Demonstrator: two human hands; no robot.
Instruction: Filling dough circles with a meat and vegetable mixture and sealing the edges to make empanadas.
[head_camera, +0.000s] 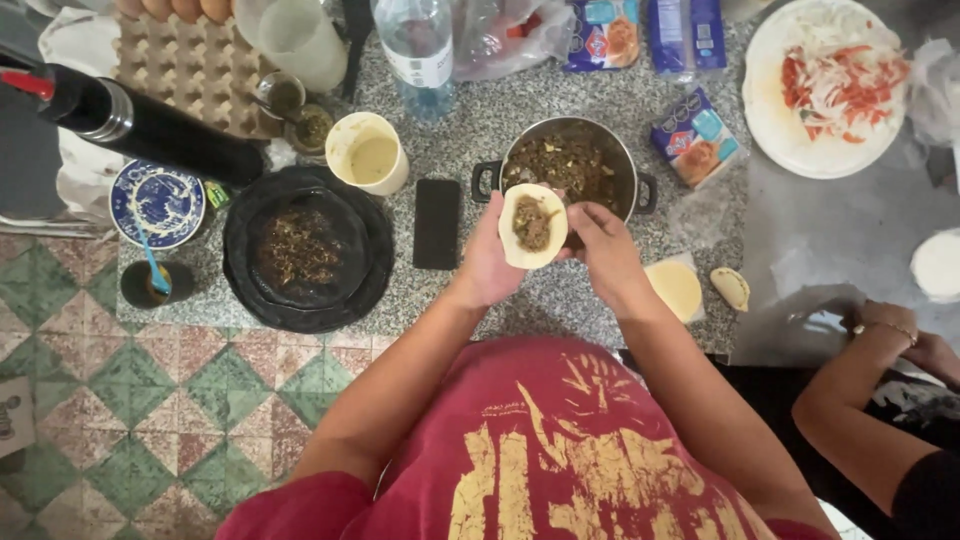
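The left hand (487, 262) is cupping a round dough disc (532, 225) with a spoonful of dark filling on it, just in front of the steel pot (628, 160) of the same filling. The right hand (603, 250) is pinching the disc's edge at 3 o'clock, fingers closed on it. A black phone (437, 223) is lying at 9 o'clock from the disc, and a black pan (306, 250) beyond it. Another person's hand (885, 322) is resting at 4 o'clock.

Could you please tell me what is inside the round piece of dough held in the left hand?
The dough round in the left hand holds a small mound of dark minced filling. The right hand touches its edge. The dough's underside is hidden.
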